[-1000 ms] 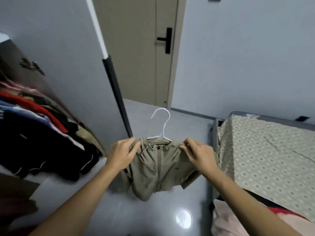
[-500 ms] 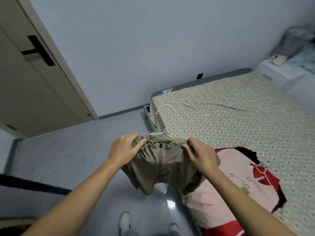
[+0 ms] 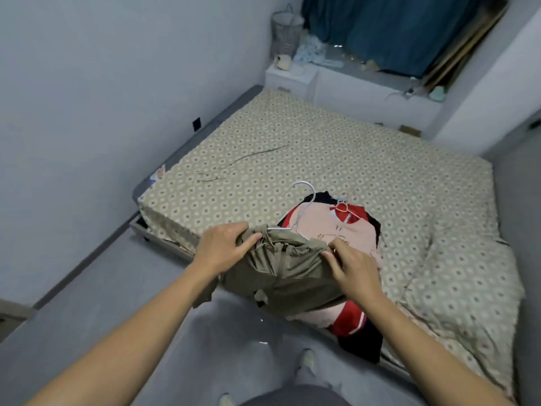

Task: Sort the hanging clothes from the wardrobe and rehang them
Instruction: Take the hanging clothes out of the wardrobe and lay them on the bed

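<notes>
Head view: both hands hold an olive-khaki garment (image 3: 281,273) up by its top edge, just over the near edge of the bed (image 3: 322,159). The left hand (image 3: 222,247) grips the garment's left shoulder at about 9 o'clock of the cloth, fingers curled round the fabric. The right hand (image 3: 351,268) pinches the right shoulder at about 3 o'clock, fingertips pressed into the cloth. The two hands are apart, with the garment's zip front stretched between them.

A white hanger (image 3: 303,206) sits inside the garment, its hook rising toward 12 o'clock above the collar.

Behind the garment, at 1 o'clock, a pile of clothes lies on the patterned bedspread: a pink top (image 3: 351,230) with red and dark pieces under it, and a coral hanger (image 3: 344,208) on the pile.

At 6 o'clock the person's feet stand on the grey floor (image 3: 87,288). A blue curtain (image 3: 395,27) hangs at 1 o'clock, far across the bed.
</notes>
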A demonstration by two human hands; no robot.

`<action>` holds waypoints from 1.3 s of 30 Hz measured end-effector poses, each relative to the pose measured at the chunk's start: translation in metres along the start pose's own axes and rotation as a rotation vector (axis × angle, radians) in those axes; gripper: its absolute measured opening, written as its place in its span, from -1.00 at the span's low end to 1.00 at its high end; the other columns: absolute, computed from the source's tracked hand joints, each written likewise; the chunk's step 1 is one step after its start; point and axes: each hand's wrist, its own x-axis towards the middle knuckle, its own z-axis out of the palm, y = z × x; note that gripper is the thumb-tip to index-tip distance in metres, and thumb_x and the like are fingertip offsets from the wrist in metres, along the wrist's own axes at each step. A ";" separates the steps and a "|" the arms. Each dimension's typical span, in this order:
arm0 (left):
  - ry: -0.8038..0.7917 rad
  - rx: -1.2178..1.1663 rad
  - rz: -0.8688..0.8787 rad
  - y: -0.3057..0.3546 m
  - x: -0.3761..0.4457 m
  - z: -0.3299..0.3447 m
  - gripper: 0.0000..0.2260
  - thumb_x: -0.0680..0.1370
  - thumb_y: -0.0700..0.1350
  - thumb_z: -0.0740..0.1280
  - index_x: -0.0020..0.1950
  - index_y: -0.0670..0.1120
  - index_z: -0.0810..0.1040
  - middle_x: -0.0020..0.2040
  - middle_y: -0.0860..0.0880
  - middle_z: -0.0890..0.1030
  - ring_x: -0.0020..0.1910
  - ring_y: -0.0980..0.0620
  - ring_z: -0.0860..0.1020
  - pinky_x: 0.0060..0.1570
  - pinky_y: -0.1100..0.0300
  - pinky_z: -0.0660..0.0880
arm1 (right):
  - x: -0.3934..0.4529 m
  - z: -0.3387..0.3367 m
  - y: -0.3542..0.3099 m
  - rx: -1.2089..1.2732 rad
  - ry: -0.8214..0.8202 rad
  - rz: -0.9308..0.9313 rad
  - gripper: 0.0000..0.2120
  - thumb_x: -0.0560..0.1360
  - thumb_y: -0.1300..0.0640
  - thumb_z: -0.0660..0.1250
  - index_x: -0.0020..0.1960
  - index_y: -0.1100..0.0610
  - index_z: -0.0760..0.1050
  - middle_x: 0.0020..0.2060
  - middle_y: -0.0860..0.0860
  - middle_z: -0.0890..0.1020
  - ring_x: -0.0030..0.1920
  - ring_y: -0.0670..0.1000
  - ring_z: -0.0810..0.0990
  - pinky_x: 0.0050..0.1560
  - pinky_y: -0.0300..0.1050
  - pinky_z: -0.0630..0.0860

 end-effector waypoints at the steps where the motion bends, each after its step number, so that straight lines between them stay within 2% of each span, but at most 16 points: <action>1: -0.008 -0.012 0.029 0.004 0.007 0.003 -0.55 0.63 0.33 0.15 -0.26 0.02 0.34 -0.38 0.07 0.41 -0.35 0.03 0.50 -0.39 0.07 0.37 | -0.004 -0.005 0.003 -0.022 0.010 0.028 -0.75 0.63 -0.17 0.21 -0.01 0.01 0.48 -0.22 -0.01 0.67 -0.21 0.16 0.66 -0.35 -0.01 0.45; 4: -0.020 -0.030 0.095 0.019 0.029 0.013 -0.56 0.63 0.31 0.16 -0.26 0.01 0.35 -0.37 0.05 0.45 -0.33 0.01 0.52 -0.39 0.07 0.33 | -0.012 -0.017 0.016 -0.057 0.037 0.098 -0.73 0.65 -0.19 0.19 -0.01 0.00 0.46 -0.23 -0.02 0.65 -0.20 0.15 0.66 -0.35 0.01 0.46; 9: -0.084 -0.075 0.160 0.036 0.069 0.038 -0.59 0.61 0.33 0.16 -0.28 0.08 0.28 -0.37 0.07 0.45 -0.31 -0.02 0.55 -0.36 0.06 0.40 | -0.011 -0.024 0.047 -0.076 0.049 0.200 -0.70 0.63 -0.22 0.18 -0.05 0.00 0.44 -0.26 -0.05 0.63 -0.22 0.12 0.64 -0.32 -0.08 0.28; 11: -0.111 -0.078 0.177 0.042 0.089 0.053 -0.59 0.61 0.34 0.16 -0.31 0.14 0.22 -0.38 0.08 0.42 -0.30 -0.02 0.55 -0.37 0.06 0.37 | -0.006 -0.023 0.065 -0.080 0.044 0.229 -0.69 0.64 -0.22 0.18 -0.06 0.00 0.43 -0.27 -0.05 0.62 -0.22 0.11 0.63 -0.32 -0.08 0.25; 15: -0.133 -0.072 0.193 0.053 0.140 0.089 -0.57 0.61 0.34 0.18 -0.34 0.16 0.18 -0.43 0.09 0.36 -0.34 -0.01 0.52 -0.39 0.09 0.27 | 0.018 -0.015 0.108 -0.071 0.048 0.260 -0.69 0.64 -0.20 0.21 -0.08 0.02 0.43 -0.29 -0.05 0.61 -0.26 0.11 0.62 -0.37 -0.05 0.34; 18: -0.170 -0.055 0.194 0.064 0.192 0.124 -0.57 0.61 0.33 0.18 -0.34 0.14 0.20 -0.43 0.10 0.36 -0.34 -0.01 0.49 -0.38 0.08 0.25 | 0.044 -0.001 0.158 -0.047 0.036 0.312 -0.73 0.65 -0.13 0.31 -0.08 0.04 0.43 -0.28 -0.03 0.63 -0.23 0.15 0.64 -0.35 0.00 0.45; 20: -0.188 -0.037 0.191 0.073 0.227 0.146 -0.56 0.61 0.34 0.15 -0.34 0.11 0.20 -0.41 0.11 0.39 -0.34 0.00 0.47 -0.38 0.09 0.22 | 0.064 0.009 0.191 -0.030 0.017 0.336 -0.74 0.65 -0.14 0.30 -0.06 0.04 0.45 -0.25 -0.02 0.65 -0.21 0.17 0.64 -0.31 0.04 0.49; 26: -0.302 -0.037 0.187 0.099 0.337 0.244 -0.57 0.64 0.33 0.08 -0.31 0.10 0.23 -0.37 0.12 0.40 -0.36 0.08 0.41 -0.39 0.11 0.19 | 0.123 0.050 0.308 0.067 -0.095 0.422 -0.74 0.68 -0.17 0.22 0.01 0.02 0.43 -0.21 -0.05 0.62 -0.19 0.10 0.60 -0.25 0.00 0.42; 29: -0.359 -0.021 0.180 0.096 0.376 0.305 -0.56 0.66 0.31 0.05 -0.26 0.05 0.31 -0.32 0.10 0.41 -0.31 0.02 0.42 -0.36 0.08 0.24 | 0.148 0.084 0.363 0.113 -0.165 0.428 -0.82 0.69 -0.15 0.21 -0.02 -0.11 0.32 -0.29 -0.19 0.43 -0.28 -0.03 0.47 -0.26 -0.05 0.34; 31: -0.396 -0.005 0.166 0.091 0.394 0.341 -0.54 0.66 0.31 0.04 -0.22 0.00 0.36 -0.28 0.06 0.42 -0.27 -0.01 0.43 -0.33 0.05 0.34 | 0.161 0.111 0.396 0.099 -0.198 0.419 -0.76 0.69 -0.11 0.22 -0.09 -0.08 0.26 -0.36 -0.19 0.33 -0.33 -0.08 0.39 -0.32 -0.06 0.31; 35: -0.452 0.084 0.142 0.076 0.417 0.399 -0.56 0.70 0.25 0.03 -0.14 -0.04 0.41 -0.23 0.01 0.41 -0.20 -0.09 0.45 -0.20 -0.04 0.46 | 0.180 0.166 0.451 0.114 -0.291 0.421 -0.73 0.70 -0.09 0.20 -0.12 0.00 0.32 -0.31 -0.13 0.41 -0.30 -0.04 0.43 -0.32 -0.02 0.41; 37: -0.467 0.117 0.106 0.070 0.424 0.423 -0.60 0.73 0.18 0.05 -0.04 -0.08 0.46 -0.15 -0.03 0.44 -0.10 -0.14 0.49 -0.11 -0.06 0.46 | 0.187 0.191 0.470 0.134 -0.318 0.413 -0.74 0.70 -0.08 0.17 -0.08 0.04 0.37 -0.25 -0.08 0.44 -0.26 0.02 0.45 -0.24 0.06 0.47; 39: -0.466 0.134 0.052 0.066 0.429 0.441 -0.63 0.73 0.15 0.07 0.09 -0.11 0.49 -0.03 -0.08 0.48 0.01 -0.16 0.49 -0.03 -0.06 0.45 | 0.193 0.211 0.483 0.109 -0.353 0.448 -0.74 0.70 -0.09 0.14 0.04 0.08 0.45 -0.12 -0.02 0.51 -0.12 0.09 0.50 -0.12 0.09 0.48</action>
